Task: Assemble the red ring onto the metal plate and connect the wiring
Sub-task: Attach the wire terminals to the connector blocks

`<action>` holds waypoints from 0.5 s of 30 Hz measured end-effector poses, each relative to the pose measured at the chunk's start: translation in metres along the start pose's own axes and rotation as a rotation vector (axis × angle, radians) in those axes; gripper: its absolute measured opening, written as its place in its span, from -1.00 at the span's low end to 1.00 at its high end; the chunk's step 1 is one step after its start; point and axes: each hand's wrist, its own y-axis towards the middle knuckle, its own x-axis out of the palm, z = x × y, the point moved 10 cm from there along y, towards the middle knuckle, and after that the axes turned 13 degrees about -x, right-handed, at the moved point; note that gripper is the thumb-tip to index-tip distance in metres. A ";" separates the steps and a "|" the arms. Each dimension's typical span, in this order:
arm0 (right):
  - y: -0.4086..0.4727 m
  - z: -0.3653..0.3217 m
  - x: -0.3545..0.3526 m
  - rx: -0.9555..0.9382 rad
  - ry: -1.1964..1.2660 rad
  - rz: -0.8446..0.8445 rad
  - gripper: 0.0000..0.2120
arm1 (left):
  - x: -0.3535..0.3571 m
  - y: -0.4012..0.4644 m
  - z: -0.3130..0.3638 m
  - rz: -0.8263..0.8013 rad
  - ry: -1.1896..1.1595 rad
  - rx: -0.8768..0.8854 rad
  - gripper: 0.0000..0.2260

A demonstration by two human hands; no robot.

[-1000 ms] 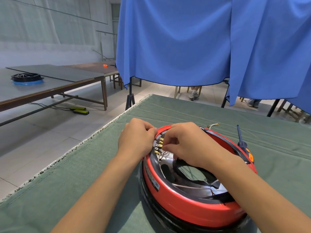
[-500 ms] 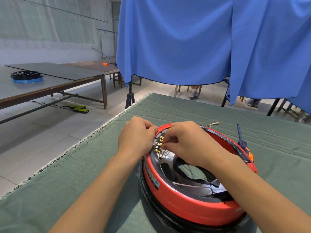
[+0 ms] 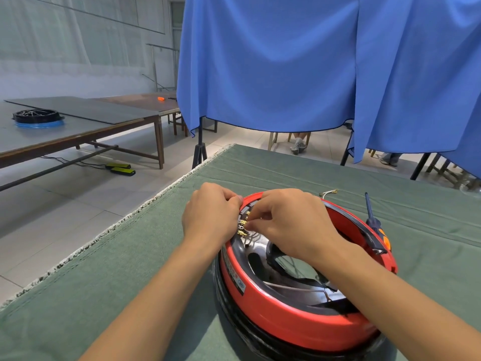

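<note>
Left hand (image 3: 209, 217) grips red ring (image 3: 286, 316) rim; right hand (image 3: 291, 222) pinches brass terminals (image 3: 242, 225) (wires below).

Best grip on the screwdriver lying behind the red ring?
Take the blue-and-orange screwdriver by its thick handle end, from above on the right; its thin shaft points away, and the red plastic ring crowds its left side. Judgement only.

White label (image 3: 235, 278) on red ring (image 3: 273, 316): print too blurred, perhaps logo; nothing legible.
</note>
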 end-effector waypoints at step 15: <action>-0.004 0.020 -0.009 0.077 0.153 0.083 -0.87 | 0.000 0.000 0.000 -0.022 -0.015 -0.005 -0.84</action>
